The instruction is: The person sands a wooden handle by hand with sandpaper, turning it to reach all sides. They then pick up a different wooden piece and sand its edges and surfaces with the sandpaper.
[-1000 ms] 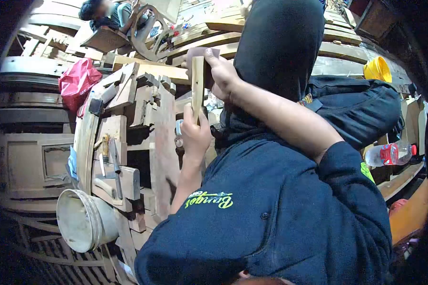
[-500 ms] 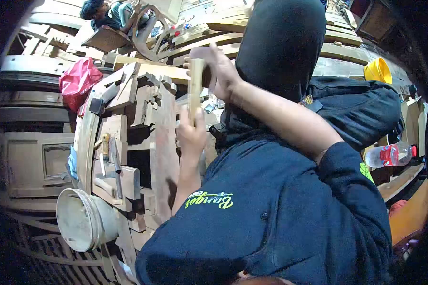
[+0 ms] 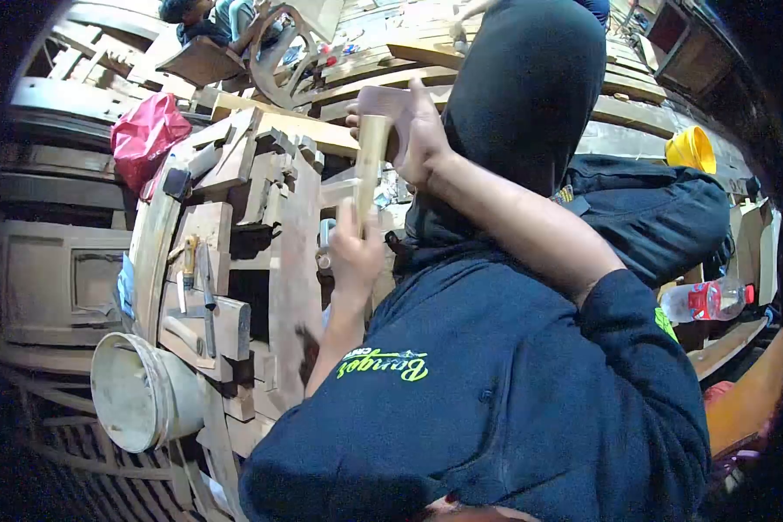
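My left hand (image 3: 358, 252) is closed round the lower end of a light wooden piece (image 3: 371, 165), which points away from me. My right hand (image 3: 426, 143) is curled round a thin brownish sheet (image 3: 384, 99) that looks like sandpaper, with the thumb raised. The sheet lies against the far end of the wooden piece, and some right fingers are hidden behind the wood. To the left, a yellow-handled chisel (image 3: 190, 259) and a dark-bladed tool (image 3: 206, 278) rest on wooden blocks.
A white bucket (image 3: 159, 391) stands at the left, and a pink bag (image 3: 150, 135) lies above it. A water bottle (image 3: 703, 301) and a yellow bucket (image 3: 692, 150) are on the right. Another person (image 3: 226, 26) sits at the top left beside a curved wooden frame (image 3: 274, 74).
The wooden piece and both hands have shifted slightly right in the view, and the wood leans a little more. More of the brown sheet shows. Both hands keep their hold.
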Demonstrator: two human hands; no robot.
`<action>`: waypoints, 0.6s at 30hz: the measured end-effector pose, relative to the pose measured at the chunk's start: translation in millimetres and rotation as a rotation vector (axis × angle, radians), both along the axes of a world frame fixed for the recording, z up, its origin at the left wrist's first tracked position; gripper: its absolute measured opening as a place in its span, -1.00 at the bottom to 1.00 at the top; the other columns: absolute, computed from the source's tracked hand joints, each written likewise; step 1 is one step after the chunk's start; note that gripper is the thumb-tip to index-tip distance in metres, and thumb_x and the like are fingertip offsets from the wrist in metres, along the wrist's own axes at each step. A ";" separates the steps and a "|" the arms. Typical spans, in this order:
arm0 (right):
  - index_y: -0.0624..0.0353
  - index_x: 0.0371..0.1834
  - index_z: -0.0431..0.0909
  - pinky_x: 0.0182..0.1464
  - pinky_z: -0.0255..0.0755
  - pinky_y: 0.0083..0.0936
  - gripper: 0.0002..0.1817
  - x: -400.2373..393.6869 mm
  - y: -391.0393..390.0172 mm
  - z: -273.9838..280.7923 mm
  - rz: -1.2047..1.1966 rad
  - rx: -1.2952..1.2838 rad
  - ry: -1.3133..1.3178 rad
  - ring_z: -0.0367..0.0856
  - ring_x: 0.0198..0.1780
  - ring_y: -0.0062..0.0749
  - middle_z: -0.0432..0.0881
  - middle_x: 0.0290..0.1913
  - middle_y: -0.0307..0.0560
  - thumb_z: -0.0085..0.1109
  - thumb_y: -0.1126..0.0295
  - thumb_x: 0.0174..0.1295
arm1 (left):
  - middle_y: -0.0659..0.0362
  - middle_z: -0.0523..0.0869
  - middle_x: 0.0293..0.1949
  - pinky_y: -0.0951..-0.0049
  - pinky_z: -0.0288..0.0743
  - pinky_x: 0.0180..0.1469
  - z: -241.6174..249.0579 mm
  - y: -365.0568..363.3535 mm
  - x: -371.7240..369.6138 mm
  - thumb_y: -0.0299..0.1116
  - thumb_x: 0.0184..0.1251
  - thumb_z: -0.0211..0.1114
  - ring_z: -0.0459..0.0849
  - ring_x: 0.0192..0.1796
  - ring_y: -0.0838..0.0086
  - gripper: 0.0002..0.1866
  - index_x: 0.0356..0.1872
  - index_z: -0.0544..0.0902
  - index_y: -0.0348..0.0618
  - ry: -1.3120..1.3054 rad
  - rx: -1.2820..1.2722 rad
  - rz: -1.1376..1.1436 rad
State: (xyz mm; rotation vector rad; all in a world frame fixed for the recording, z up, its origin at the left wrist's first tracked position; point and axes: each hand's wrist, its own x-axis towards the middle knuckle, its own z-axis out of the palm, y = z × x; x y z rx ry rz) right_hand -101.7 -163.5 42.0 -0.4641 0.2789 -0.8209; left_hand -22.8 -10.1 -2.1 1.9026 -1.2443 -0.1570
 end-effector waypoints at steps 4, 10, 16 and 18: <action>0.38 0.16 0.33 0.03 0.51 -0.28 -0.12 0.6 -4.1 -6.0 -0.015 -0.002 -0.048 0.60 -0.10 -0.14 0.58 -0.09 0.18 -0.47 -0.33 0.30 | -0.15 0.60 -0.50 0.18 0.43 -0.42 -3.4 2.1 -7.7 -0.33 0.34 0.12 0.64 -0.43 -0.01 -0.79 -0.17 0.46 -0.27 0.121 -0.098 -0.182; 0.39 0.18 0.30 0.04 0.51 -0.29 -0.11 -0.9 -6.2 -6.7 0.022 -0.007 -0.078 0.62 -0.12 -0.13 0.58 -0.08 0.17 -0.46 -0.34 0.29 | -0.13 0.59 -0.51 0.22 0.42 -0.41 -0.9 -2.5 -8.2 -0.33 0.35 0.10 0.66 -0.40 0.04 -0.82 -0.24 0.46 -0.28 0.083 -0.120 -0.167; 0.39 0.18 0.33 0.04 0.49 -0.23 -0.07 -1.4 -9.4 -11.6 0.046 -0.011 -0.034 0.61 -0.08 -0.09 0.59 -0.06 0.18 -0.47 -0.37 0.27 | -0.16 0.61 -0.51 0.13 0.44 -0.41 5.2 2.1 -10.0 -0.33 0.34 0.13 0.65 -0.39 -0.08 -0.78 -0.17 0.46 -0.29 0.070 -0.163 -0.199; 0.40 0.17 0.34 0.03 0.49 -0.24 -0.07 3.1 -10.1 -13.2 0.015 -0.026 -0.024 0.60 -0.08 -0.08 0.59 -0.08 0.19 -0.48 -0.36 0.27 | -0.20 0.61 -0.46 0.11 0.44 -0.39 -1.7 4.8 -2.1 -0.33 0.33 0.13 0.64 -0.32 -0.13 -0.77 -0.13 0.47 -0.29 0.099 -0.053 -0.145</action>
